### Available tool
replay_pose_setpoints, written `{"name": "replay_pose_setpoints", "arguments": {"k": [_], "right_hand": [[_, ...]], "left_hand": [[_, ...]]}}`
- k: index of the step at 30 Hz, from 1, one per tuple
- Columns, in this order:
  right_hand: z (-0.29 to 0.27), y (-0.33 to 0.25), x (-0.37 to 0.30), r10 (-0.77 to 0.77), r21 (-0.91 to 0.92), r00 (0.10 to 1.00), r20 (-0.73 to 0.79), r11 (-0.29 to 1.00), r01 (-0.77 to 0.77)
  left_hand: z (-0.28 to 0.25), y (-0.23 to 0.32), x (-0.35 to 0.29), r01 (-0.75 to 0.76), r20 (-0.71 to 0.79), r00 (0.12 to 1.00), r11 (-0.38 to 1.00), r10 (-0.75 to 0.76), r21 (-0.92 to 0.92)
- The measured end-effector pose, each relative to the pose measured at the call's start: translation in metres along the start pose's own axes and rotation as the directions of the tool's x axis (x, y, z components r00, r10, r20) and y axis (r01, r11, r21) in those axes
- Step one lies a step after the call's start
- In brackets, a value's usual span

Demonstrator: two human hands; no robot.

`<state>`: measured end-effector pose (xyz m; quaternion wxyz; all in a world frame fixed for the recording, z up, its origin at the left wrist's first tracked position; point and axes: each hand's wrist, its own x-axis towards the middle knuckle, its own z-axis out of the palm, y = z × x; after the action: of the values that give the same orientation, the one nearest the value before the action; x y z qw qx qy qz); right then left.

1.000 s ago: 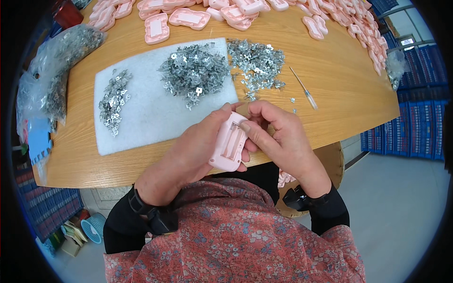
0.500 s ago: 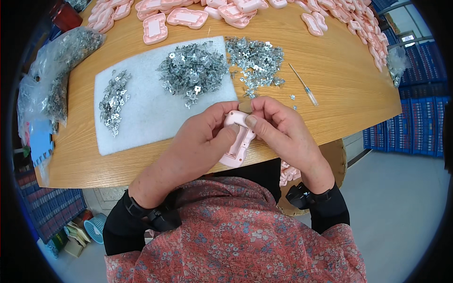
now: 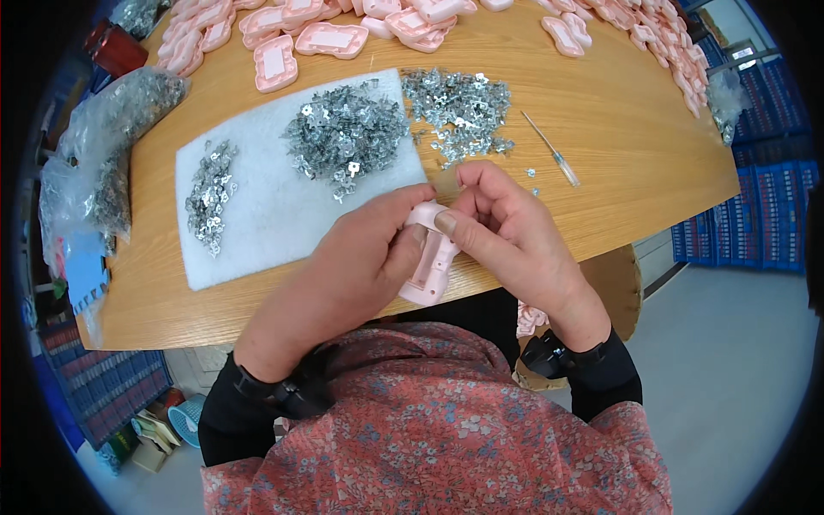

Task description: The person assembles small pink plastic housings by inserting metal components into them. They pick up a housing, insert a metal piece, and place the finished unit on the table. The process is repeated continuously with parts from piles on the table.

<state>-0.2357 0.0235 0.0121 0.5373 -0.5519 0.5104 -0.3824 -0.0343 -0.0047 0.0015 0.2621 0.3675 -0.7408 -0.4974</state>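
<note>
i see both hands, left hand [image 3: 360, 266] and right hand [image 3: 506, 227], clamped together on a pink plastic casing [image 3: 427, 266] at the near edge of the tabletop [image 3: 627, 129], beside the white foam pad [image 3: 257, 215].

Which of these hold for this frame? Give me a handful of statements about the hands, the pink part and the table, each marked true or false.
1. Both hands, left hand and right hand, hold one pink plastic casing. True.
2. The thin screwdriver with a clear handle is in the right hand. False: it lies on the round wooden table, apart from the hands.
3. Small silver metal parts lie heaped on a white foam sheet. True.
4. The held casing rests flat on the foam sheet. False: it is held up at the table's near edge.
5. More pink casings lie along the far side of the table. True.
</note>
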Motion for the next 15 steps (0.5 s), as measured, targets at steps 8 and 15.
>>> {"name": "replay_pose_setpoints", "arguments": {"k": [8, 15], "right_hand": [[0.002, 0.005, 0.001, -0.217, 0.102, 0.962, -0.167, 0.967, 0.235], [0.012, 0.003, 0.001, -0.446, -0.282, 0.890, -0.091, 0.869, 0.406]], "left_hand": [[-0.004, 0.006, 0.003, 0.380, 0.213, 0.902, 0.458, -0.376, -0.803], [-0.004, 0.002, 0.000, 0.370, 0.305, 0.899, 0.173, -0.314, -0.913]]}}
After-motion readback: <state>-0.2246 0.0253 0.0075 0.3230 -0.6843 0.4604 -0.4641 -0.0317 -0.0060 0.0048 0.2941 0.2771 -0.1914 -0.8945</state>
